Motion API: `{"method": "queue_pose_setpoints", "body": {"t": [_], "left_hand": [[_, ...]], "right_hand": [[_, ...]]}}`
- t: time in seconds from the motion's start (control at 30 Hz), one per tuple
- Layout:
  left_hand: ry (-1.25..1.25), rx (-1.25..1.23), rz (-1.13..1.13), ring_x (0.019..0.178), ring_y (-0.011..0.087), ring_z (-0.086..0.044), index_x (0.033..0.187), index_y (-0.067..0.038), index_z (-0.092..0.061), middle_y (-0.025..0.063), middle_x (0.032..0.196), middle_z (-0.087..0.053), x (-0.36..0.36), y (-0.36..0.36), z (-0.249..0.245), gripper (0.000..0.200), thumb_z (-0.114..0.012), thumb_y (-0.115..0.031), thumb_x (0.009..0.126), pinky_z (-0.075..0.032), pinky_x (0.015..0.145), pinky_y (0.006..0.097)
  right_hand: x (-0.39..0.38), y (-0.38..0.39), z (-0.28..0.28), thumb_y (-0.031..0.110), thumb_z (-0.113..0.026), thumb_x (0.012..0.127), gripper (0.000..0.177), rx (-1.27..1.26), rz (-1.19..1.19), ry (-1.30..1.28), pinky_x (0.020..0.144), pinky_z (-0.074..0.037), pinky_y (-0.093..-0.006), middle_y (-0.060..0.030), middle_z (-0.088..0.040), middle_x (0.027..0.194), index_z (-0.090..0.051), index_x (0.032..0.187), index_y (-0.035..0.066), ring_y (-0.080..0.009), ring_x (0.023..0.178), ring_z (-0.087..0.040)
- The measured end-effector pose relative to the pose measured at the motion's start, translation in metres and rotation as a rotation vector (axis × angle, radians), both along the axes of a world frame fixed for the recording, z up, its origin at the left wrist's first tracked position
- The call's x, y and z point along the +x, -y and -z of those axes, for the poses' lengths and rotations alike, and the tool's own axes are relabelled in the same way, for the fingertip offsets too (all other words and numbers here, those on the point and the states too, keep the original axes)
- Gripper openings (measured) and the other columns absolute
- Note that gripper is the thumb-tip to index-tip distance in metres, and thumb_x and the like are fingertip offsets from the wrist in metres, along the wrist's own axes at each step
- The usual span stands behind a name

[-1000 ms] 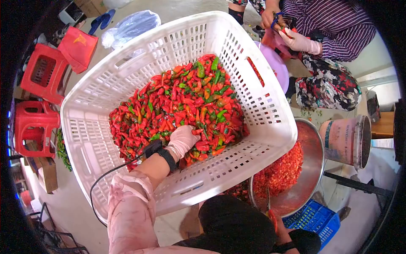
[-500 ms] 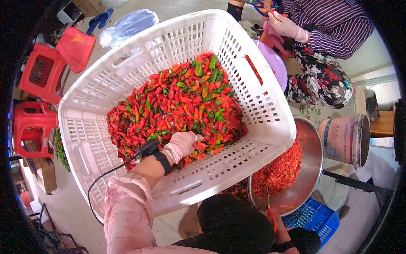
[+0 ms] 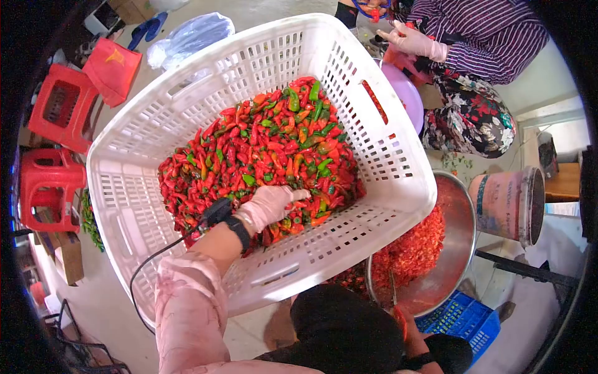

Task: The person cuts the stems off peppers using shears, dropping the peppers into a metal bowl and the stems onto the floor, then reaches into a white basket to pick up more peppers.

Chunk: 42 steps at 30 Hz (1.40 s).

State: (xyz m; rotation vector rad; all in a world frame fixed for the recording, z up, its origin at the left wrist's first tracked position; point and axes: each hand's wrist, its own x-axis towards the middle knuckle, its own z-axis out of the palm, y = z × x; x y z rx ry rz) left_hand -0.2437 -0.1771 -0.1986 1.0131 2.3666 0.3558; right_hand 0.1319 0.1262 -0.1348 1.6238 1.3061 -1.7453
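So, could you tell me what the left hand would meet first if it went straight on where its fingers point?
The red and green peppers heaped just ahead of the left hand; beyond them, probably the side wall of the basket.

Left: we are seeing a red stool (image 3: pixel 61 106) standing near a second red stool (image 3: pixel 47 187), a red bag (image 3: pixel 112 70) leaning just beside the farther one, and a cardboard box (image 3: pixel 68 255) sitting on the floor below them. Top: a clear plastic bag (image 3: pixel 190 34) is lying near blue slippers (image 3: pixel 146 28). Top right: another person in a striped top (image 3: pixel 492 37) is sitting behind a purple basin (image 3: pixel 408 93) and holding out a gloved hand (image 3: pixel 414 42). Right: we are noting a metal bowl (image 3: pixel 464 224) holding red chopped mash (image 3: pixel 411 252), a bucket (image 3: pixel 507 206) beside it with its mouth facing right, and a blue crate (image 3: pixel 461 321) sitting below the bowl.
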Motion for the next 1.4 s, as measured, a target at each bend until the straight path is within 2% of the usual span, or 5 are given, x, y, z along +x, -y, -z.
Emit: {"method": "queue_pose_setpoints", "body": {"t": [0.37, 0.83, 1.0, 1.23, 1.4], "left_hand": [[0.386, 0.748, -1.466, 0.066, 0.0115, -0.055, 0.110, -0.003, -0.052, 0.0061, 0.084, -0.060, -0.060, 0.056, 0.043, 0.034, -0.061, -0.013, 0.079, -0.046, 0.053, 0.0255], [1.224, 0.972, -1.125, 0.064, 0.0163, -0.060, 0.097, -0.011, -0.052, 0.0044, 0.084, -0.060, -0.026, 0.059, 0.025, 0.021, -0.061, -0.011, 0.078, -0.041, 0.041, 0.0234], [0.902, 0.445, -1.111, 0.050, 0.0149, -0.055, 0.099, -0.001, -0.052, 0.0049, 0.067, -0.058, -0.033, 0.065, 0.025, 0.048, -0.076, -0.023, 0.064, -0.042, 0.040, 0.0274], [-0.014, -0.162, -0.444, 0.078, 0.0328, -0.059, 0.091, -0.007, -0.062, 0.0174, 0.079, -0.062, 0.008, 0.032, 0.051, 0.029, -0.064, -0.031, 0.074, -0.047, 0.070, 0.0364], [0.503, 0.145, -0.793, 0.063, 0.0250, -0.060, 0.081, -0.004, -0.062, 0.0106, 0.073, -0.062, -0.016, 0.041, 0.037, 0.023, -0.062, -0.026, 0.075, -0.047, 0.053, 0.0349]], "right_hand": [[0.007, -0.007, 0.008, 0.004, -0.061, 0.078, 0.026, -0.013, -0.114, -0.070, 0.067, -0.044, -0.0252, -0.0023, -0.052, 0.087, -0.048, 0.100, 0.006, -0.0138, 0.078, -0.050], [0.015, -0.009, 0.012, 0.004, -0.058, 0.080, 0.018, 0.030, -0.139, -0.074, 0.064, -0.042, -0.0234, -0.0011, -0.049, 0.081, -0.049, 0.094, 0.006, -0.0118, 0.074, -0.047], [-0.019, 0.001, -0.012, 0.003, -0.054, 0.082, 0.020, -0.176, 0.292, -0.024, 0.060, -0.044, -0.0238, -0.0010, -0.050, 0.079, -0.048, 0.100, 0.007, -0.0121, 0.070, -0.049], [-0.013, -0.001, -0.014, 0.001, -0.057, 0.080, 0.028, -0.078, -0.060, -0.101, 0.061, -0.044, -0.0236, -0.0005, -0.051, 0.082, -0.048, 0.106, 0.007, -0.0113, 0.074, -0.050], [-0.004, -0.003, -0.002, -0.001, -0.059, 0.078, 0.028, -0.060, -0.017, -0.044, 0.066, -0.043, -0.0224, -0.0005, -0.049, 0.086, -0.048, 0.103, 0.006, -0.0110, 0.077, -0.047]]}}
